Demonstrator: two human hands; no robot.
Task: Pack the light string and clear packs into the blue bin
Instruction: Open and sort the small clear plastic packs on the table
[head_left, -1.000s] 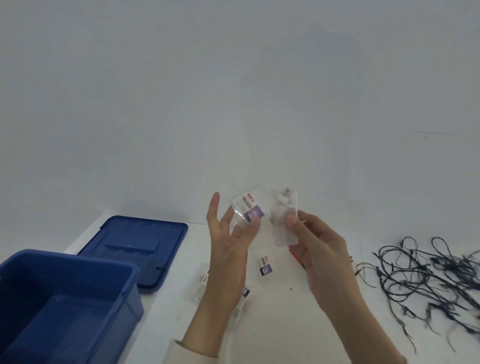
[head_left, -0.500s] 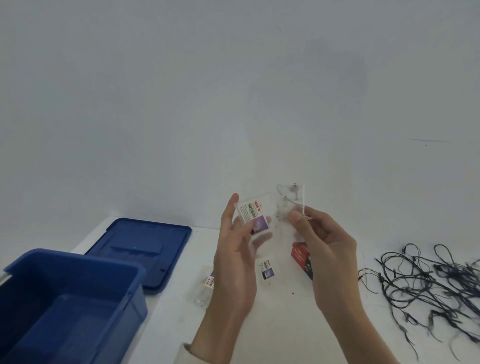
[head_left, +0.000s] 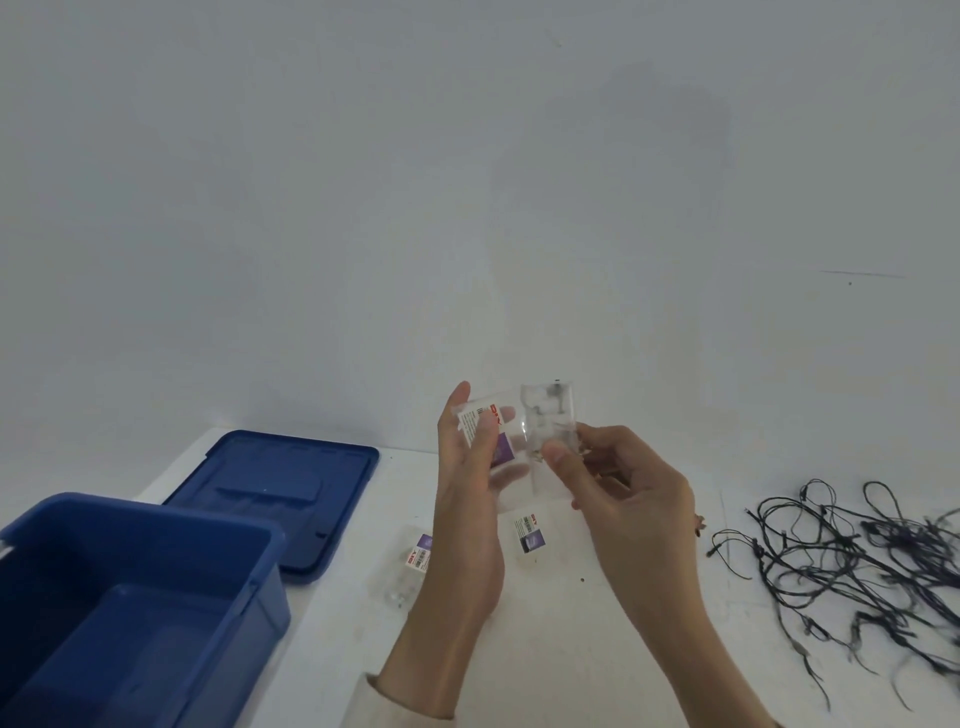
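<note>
Above the white table my left hand (head_left: 470, 499) holds a clear pack (head_left: 488, 428) with a white, red and purple label, fingers behind it and thumb across its front. Beside it my right hand (head_left: 623, 493) pinches a second clear pack (head_left: 550, 421) holding small grey parts. The two packs overlap at their edges. Two more clear packs lie on the table: one (head_left: 530, 538) under my hands, one (head_left: 410, 569) left of my left wrist. The dark tangled light string (head_left: 852, 561) lies at the right. The open blue bin (head_left: 130, 618) stands at the lower left.
The bin's blue lid (head_left: 280, 493) lies flat behind the bin near the wall. The white table (head_left: 545, 649) ends at a plain pale wall (head_left: 467, 208). A small dark speck sits on the table right of the packs.
My left hand has closed its thumb over the labelled pack and both hands have brought the two packs closer together. The red item behind my right hand is now hidden.
</note>
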